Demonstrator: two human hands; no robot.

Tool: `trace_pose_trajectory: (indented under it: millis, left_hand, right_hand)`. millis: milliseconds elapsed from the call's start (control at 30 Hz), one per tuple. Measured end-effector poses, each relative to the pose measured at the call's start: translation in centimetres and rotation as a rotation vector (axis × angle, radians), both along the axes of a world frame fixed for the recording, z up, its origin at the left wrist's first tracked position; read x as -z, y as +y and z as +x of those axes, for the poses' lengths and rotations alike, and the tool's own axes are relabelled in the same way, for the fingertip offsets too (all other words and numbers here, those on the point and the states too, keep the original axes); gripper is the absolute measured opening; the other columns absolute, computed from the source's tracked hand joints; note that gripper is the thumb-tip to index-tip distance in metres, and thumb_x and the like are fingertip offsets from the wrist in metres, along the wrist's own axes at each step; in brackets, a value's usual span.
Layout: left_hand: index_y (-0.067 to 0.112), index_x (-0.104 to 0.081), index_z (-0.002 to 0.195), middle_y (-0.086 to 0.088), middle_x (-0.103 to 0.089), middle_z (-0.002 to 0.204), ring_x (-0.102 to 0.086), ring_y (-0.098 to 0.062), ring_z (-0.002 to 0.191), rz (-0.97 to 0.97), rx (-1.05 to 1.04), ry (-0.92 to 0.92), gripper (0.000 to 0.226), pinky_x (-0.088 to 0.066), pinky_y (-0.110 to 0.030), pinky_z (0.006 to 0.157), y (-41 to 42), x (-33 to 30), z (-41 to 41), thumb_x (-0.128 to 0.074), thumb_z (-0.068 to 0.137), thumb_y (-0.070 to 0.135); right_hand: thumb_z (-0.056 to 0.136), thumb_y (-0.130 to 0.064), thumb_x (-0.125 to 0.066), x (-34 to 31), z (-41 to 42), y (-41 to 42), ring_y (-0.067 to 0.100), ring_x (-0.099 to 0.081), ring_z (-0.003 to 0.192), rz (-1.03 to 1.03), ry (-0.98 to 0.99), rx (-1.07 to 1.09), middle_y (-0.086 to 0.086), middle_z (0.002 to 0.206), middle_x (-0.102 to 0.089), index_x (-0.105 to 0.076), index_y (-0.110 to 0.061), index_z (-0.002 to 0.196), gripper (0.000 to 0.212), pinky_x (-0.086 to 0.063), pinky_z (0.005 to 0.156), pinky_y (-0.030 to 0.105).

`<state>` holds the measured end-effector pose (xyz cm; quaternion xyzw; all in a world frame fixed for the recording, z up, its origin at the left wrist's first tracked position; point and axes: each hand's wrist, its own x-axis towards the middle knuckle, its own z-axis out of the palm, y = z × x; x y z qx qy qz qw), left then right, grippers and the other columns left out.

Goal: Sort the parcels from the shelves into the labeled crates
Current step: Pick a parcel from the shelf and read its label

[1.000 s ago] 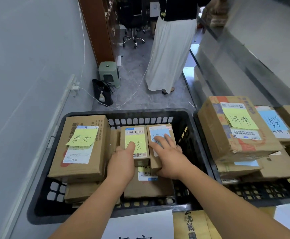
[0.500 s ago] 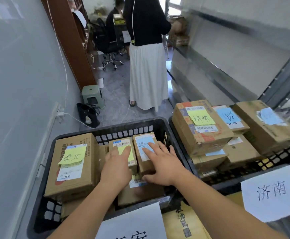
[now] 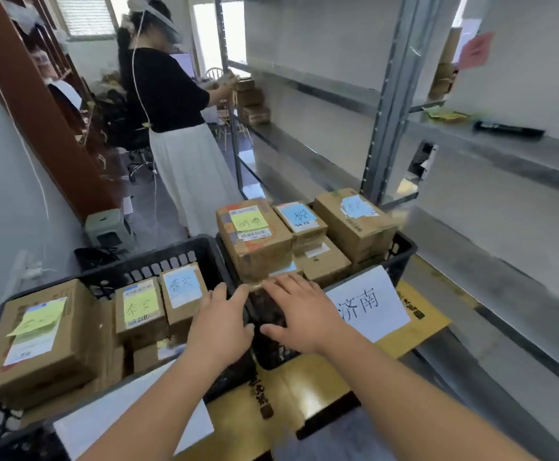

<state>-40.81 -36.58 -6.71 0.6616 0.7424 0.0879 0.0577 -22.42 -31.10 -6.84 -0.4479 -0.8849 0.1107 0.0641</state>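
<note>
Two black crates stand side by side in front of me. The left crate point(image 3: 158, 266) holds several cardboard parcels, among them a large box point(image 3: 43, 334) with a yellow note, a small one point(image 3: 140, 309) with a yellow note and one point(image 3: 183, 289) with a blue note. The right crate point(image 3: 401, 249), with a white label sheet point(image 3: 367, 302) on its front, is stacked with parcels; the top left one point(image 3: 254, 232) bears a yellow note. My left hand point(image 3: 219, 331) and my right hand point(image 3: 301, 311) hover open and empty over the gap between the crates.
Grey metal shelving point(image 3: 391, 94) runs along the right, with a dark object point(image 3: 507, 129) on one shelf. A person in a white skirt point(image 3: 185, 174) stands ahead at the shelves. A green stool point(image 3: 108, 227) sits by the left wall. Yellow cardboard point(image 3: 304, 387) lies under the crates.
Both hands have lifted off the two small parcels in the left crate and moved right, toward the right crate. The view has swung up and to the right.
</note>
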Motion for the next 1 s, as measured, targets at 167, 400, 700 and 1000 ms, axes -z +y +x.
trace_pose_trajectory:
  millis: [167,400,700,1000]
  left_hand:
    - [0.038,-0.026,0.153,-0.010,-0.032,0.158,-0.029,-0.036,0.143,-0.022,0.119,-0.010,0.077,-0.036,-0.045,0.114,-1.8,0.0,10.5,-0.065,0.088,0.050]
    - [0.035,-0.028,0.155,-0.012,-0.037,0.153,-0.035,-0.035,0.136,-0.052,0.437,-0.015,0.074,-0.037,-0.043,0.109,-3.0,-0.4,27.5,-0.061,0.090,0.048]
    - [0.032,-0.032,0.151,-0.011,-0.041,0.149,-0.040,-0.033,0.132,-0.033,0.852,0.010,0.070,-0.042,-0.043,0.105,-4.3,-0.5,47.1,-0.060,0.090,0.051]
    - [0.031,-0.025,0.155,-0.017,-0.032,0.155,-0.033,-0.038,0.140,-0.121,1.168,-0.005,0.073,-0.037,-0.045,0.112,-4.7,1.5,62.9,-0.057,0.092,0.049]
  right_hand:
    - [0.095,-0.068,-0.051,-0.1,12.4,-4.3,0.025,-0.006,0.159,-0.045,-0.023,0.172,-0.002,0.173,-0.009,-0.011,-0.035,0.164,0.086,-0.015,0.125,0.055]
    - [0.093,-0.066,-0.054,-0.4,30.3,-11.1,0.024,-0.013,0.157,-0.059,-0.014,0.509,0.000,0.172,-0.015,-0.015,-0.035,0.163,0.086,-0.019,0.124,0.055]
    - [0.093,-0.061,-0.059,0.2,46.7,-20.0,0.025,-0.021,0.153,-0.061,-0.019,0.915,0.004,0.168,-0.025,-0.025,-0.031,0.160,0.081,-0.027,0.121,0.052]
    - [0.095,-0.065,-0.053,1.3,58.2,-24.8,0.025,-0.018,0.155,-0.129,-0.020,1.220,0.002,0.169,-0.021,-0.021,-0.032,0.162,0.082,-0.024,0.122,0.049]
